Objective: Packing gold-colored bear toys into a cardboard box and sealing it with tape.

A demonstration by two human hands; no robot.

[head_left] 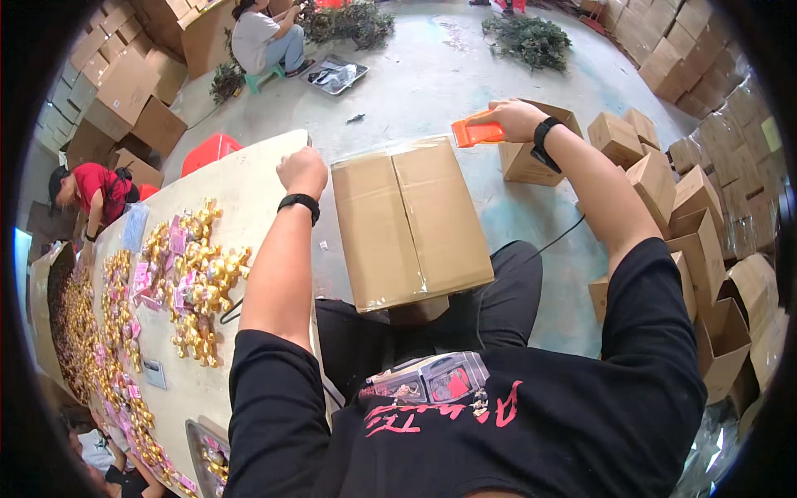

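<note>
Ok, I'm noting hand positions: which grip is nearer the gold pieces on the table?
Left. The left grip, fisted, is beyond and right of the gold pieces; the right grip, around the orange tool, is much farther right, near the far right corner of the cardboard box.

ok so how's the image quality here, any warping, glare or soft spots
In the head view, black corners frame a round fisheye image, and the stacked boxes lean and curve toward the right rim; also in the head view, the clear plastic at lower right catches bright glare, while the carton in the middle looks fairly sharp.
</note>
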